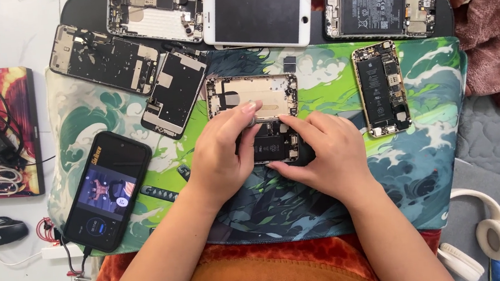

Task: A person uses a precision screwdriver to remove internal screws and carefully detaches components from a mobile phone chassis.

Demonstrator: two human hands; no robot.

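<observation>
1. A small dark phone part [273, 146], showing circuitry and a battery, is held at the centre of the green wave-printed mat [429, 160].
2. It is grasped from the 9 o'clock side by the left hand [221, 155], whose fingers are curled over its left edge and top.
3. It is pinched from the 3 o'clock side by the right hand [327, 151], whose fingers are laid along its right edge and lower corner.
4. An opened gold phone shell [252, 96] is seen touching the part at its 12 o'clock side, with the left fingertips resting on its lower rim.
5. A lit black phone [108, 189], with a cable plugged in, is placed at 9 o'clock of the hands, well apart.
6. An opened phone with a battery [380, 88] is laid at 2 o'clock.
7. A white phone [256, 17] is set face up at 12 o'clock, between two stripped housings.
8. White headphones [491, 236] are seen at 4 o'clock, off the mat.
</observation>
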